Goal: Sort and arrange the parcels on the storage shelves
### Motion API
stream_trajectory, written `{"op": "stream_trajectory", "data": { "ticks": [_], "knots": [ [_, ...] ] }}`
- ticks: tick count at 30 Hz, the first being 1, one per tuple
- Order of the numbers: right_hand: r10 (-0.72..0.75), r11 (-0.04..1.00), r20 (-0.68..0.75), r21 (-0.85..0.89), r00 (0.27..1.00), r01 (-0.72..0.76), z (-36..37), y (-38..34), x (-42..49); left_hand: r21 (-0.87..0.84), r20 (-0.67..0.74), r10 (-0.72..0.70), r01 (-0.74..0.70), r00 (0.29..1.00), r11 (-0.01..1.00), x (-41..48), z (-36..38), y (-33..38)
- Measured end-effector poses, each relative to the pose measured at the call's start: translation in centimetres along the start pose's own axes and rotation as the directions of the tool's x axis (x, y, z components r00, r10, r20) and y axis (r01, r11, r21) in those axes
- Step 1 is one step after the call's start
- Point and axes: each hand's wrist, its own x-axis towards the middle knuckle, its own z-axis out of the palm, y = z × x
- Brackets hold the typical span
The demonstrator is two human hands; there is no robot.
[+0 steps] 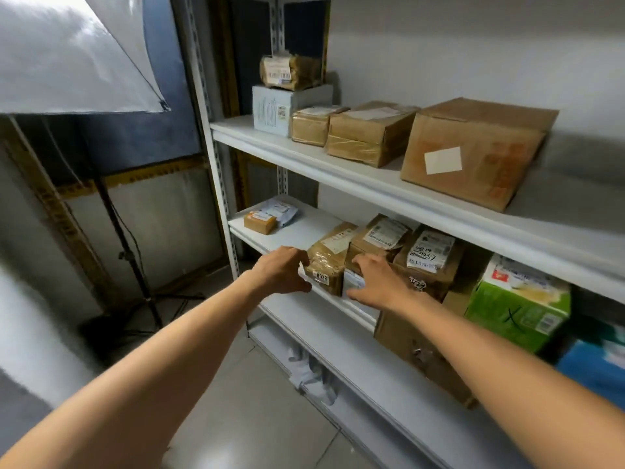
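A brown taped parcel [327, 262] with a "0038" sticker stands at the front edge of the middle shelf [294, 231]. My left hand [283, 270] grips its left side with curled fingers. My right hand [380, 282] lies in front of the neighbouring brown parcel [375, 240]. Its fingers and thumb are spread, and the tips reach the seam between the two parcels. A third parcel [427, 262] with a handwritten label stands to the right.
The top shelf [304, 157] holds a large carton [473, 154], two taped parcels, and a white box [274, 110] with a parcel on top. A small parcel [260, 222] and a grey mailer lie at the far left. A green carton [517, 302] is at right. A light stand [128, 252] is on the floor at left.
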Motion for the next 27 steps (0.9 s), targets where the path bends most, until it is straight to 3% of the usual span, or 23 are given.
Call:
{"op": "stream_trajectory", "data": {
  "ticks": [12,19,27],
  "knots": [
    [0.261,0.955,0.022,0.136,0.965,-0.262,5.0,-0.6,7.9,0.030,0.174,0.196,-0.204,0.965,0.979,14.2,2.3,-7.6],
    [0.464,0.874,0.099,0.110,0.880,-0.473,10.0,-2.4,10.4,-0.060,0.284,0.213,-0.205,0.935,0.977,18.8,5.2,-12.9],
    [0.574,0.789,0.065,0.223,0.816,-0.572,14.4,-1.5,13.7,-0.115,0.319,0.219,-0.191,0.922,0.975,20.3,10.4,-15.0]
  ]
}}
